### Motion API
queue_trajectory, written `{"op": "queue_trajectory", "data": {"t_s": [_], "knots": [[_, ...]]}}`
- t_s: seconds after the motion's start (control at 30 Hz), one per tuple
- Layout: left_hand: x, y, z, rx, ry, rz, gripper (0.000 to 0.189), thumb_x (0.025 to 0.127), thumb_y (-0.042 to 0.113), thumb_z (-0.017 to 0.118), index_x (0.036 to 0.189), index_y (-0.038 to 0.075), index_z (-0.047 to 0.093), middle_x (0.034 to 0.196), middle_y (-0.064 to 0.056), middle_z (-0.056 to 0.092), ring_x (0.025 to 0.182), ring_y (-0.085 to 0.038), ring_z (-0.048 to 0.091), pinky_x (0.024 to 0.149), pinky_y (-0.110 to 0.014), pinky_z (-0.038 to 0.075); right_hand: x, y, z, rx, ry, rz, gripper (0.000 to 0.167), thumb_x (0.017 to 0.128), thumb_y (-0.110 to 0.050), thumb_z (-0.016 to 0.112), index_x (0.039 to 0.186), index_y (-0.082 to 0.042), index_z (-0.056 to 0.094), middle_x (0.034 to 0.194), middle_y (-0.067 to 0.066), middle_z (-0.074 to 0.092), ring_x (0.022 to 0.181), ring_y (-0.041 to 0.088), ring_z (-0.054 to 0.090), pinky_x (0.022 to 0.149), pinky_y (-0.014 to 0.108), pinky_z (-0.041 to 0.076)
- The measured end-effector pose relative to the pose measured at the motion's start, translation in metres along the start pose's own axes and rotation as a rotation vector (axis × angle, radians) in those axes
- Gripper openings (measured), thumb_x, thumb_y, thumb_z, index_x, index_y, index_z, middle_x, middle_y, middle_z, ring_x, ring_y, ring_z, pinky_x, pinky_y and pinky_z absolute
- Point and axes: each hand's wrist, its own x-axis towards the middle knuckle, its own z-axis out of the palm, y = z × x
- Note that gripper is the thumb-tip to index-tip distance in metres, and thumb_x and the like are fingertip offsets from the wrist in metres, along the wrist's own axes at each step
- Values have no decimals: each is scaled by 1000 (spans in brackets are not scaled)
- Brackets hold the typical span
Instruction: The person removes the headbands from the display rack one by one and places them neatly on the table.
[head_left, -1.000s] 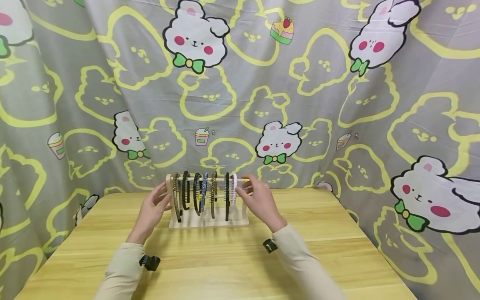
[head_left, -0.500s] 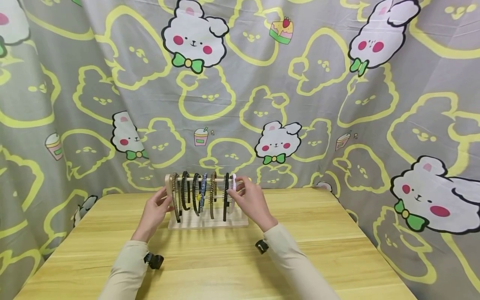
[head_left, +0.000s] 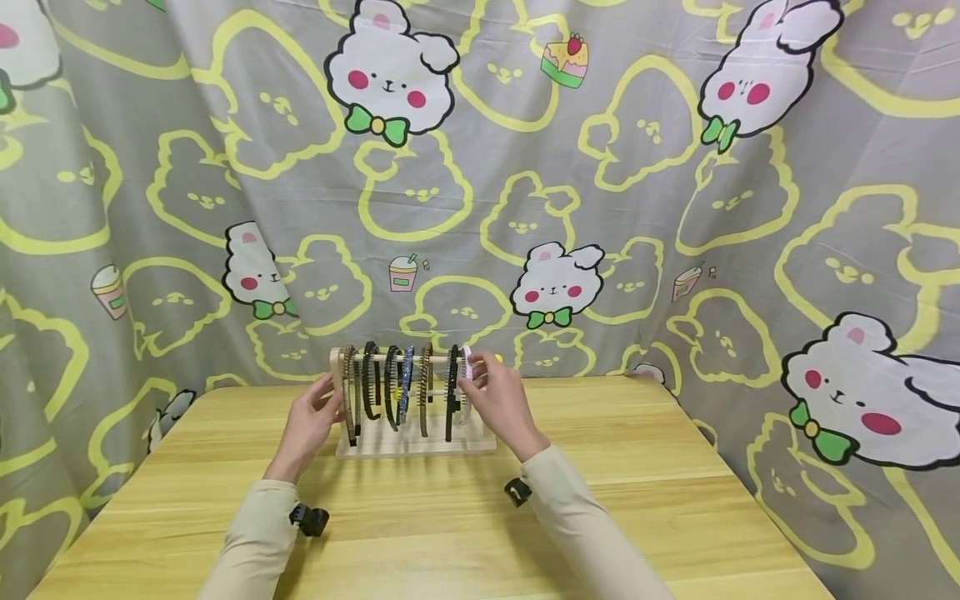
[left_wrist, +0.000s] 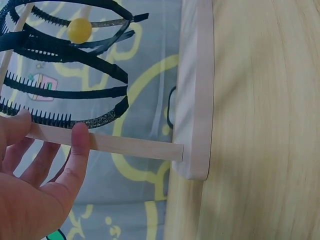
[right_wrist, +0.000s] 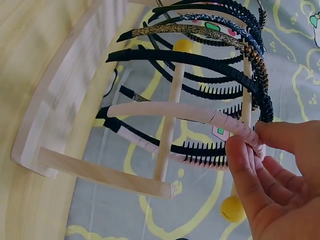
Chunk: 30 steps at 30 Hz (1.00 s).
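Note:
A pale wooden headband rack stands on the table with several headbands hung along its rail. At its left end, my left hand holds the side upright between thumb and fingers. My right hand is at the other end, pinching a pale pink headband near its top. Beside the pink one hangs a black headband. Gold-flecked and blue glittery headbands hang further left, with more black ones.
Yellow knobs cap the rack's rods. The wooden table extends in front and to both sides. A grey curtain with cartoon bunnies hangs close behind the rack.
My right hand has moved left, and the pink headband now sits closer to the black one. My left hand has shifted slightly right onto the rack's upright.

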Motion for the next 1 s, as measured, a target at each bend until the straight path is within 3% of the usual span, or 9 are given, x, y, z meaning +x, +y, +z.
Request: {"op": "queue_trajectory", "data": {"t_s": [0.4,0.53,0.8,1.0], "knots": [[-2,-1,1,-23,2,-13,58,111,23,45,164,15,23,162,-23,33,139,-39,44,92,-17,57,-1,-1,-15,35,13,54,32,94,-10,74,124,-1,67,98,7,74,88,19,70,71,27,62],[-3,-1,1,-14,2,-11,58,111,24,45,164,16,23,162,-22,33,141,-38,43,92,-16,57,-2,-1,-25,10,38,41,32,95,-11,74,125,-2,67,100,8,74,90,22,71,74,31,63],[-3,-1,1,-11,5,-16,57,111,26,45,163,18,26,161,-21,35,139,-36,45,92,-16,56,-3,0,-45,18,81,0,31,96,-10,73,125,-2,69,102,11,76,89,22,72,67,26,63],[-3,-1,1,-6,6,-17,55,111,25,46,163,18,28,161,-19,36,132,-26,50,91,-16,57,-4,0,-63,-44,130,-59,28,97,-10,72,124,-2,71,102,11,76,90,24,73,72,34,64]]}}
